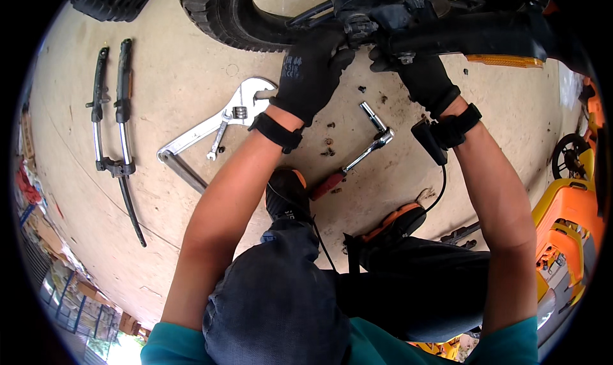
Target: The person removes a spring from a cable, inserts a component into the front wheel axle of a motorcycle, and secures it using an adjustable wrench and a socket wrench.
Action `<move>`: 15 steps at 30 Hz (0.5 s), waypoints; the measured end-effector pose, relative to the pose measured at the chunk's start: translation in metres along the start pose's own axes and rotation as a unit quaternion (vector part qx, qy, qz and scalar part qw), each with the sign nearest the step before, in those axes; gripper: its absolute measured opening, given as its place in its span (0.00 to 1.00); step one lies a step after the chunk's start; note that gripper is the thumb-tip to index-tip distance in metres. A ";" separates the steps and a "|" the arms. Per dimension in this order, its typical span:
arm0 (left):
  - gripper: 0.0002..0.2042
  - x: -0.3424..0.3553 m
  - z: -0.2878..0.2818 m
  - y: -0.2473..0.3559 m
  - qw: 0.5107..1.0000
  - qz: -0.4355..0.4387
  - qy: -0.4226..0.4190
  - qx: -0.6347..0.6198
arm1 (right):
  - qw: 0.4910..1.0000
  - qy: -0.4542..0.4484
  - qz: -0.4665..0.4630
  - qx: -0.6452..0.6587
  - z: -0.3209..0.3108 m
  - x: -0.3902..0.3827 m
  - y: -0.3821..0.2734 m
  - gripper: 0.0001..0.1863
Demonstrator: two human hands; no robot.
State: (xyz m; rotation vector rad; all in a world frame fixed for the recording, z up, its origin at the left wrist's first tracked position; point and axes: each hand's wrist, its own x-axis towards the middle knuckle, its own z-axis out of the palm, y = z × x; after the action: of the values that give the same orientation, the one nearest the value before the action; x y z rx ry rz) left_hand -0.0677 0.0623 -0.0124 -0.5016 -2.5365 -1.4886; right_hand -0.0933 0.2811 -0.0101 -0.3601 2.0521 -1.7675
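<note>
My left hand (313,74), in a black glove, has its fingers curled at the black axle fitting (359,27) beside a thick tire (220,17) at the top. My right hand (424,78), also gloved, is curled under the black arm (447,41) with an amber reflector (504,60). What the fingertips of both hands hold is hidden. Below my hands lie a ratchet with red handle (327,186) and socket (373,116), several small bolts (328,152), a large adjustable wrench (204,126) and a small wrench (216,145).
A front fork assembly (124,135) lies at the left on the concrete floor (147,263). Orange and yellow vehicle parts (565,224) stand at the right edge. My shoes (396,221) and bent knee (268,288) are below. Piled clutter (45,250) lines the far left.
</note>
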 end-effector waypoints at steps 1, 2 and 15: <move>0.12 0.002 0.001 -0.002 1.000 0.012 -0.004 0.010 | 0.999 -0.010 -0.005 -0.040 -0.003 0.000 -0.001 0.12; 0.12 0.004 0.002 -0.004 0.999 0.024 -0.008 0.020 | 0.997 -0.019 -0.011 -0.081 -0.005 -0.001 -0.001 0.12; 0.13 0.015 0.014 -0.009 0.988 0.128 -0.005 0.086 | 0.907 0.103 -0.196 -0.358 0.008 0.000 0.003 0.12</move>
State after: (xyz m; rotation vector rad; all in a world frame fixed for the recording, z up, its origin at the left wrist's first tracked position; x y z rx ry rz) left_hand -0.0845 0.0732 -0.0218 -0.7754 -2.4649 -1.1706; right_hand -0.0892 0.2742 -0.0140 -0.8795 2.9086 -1.1922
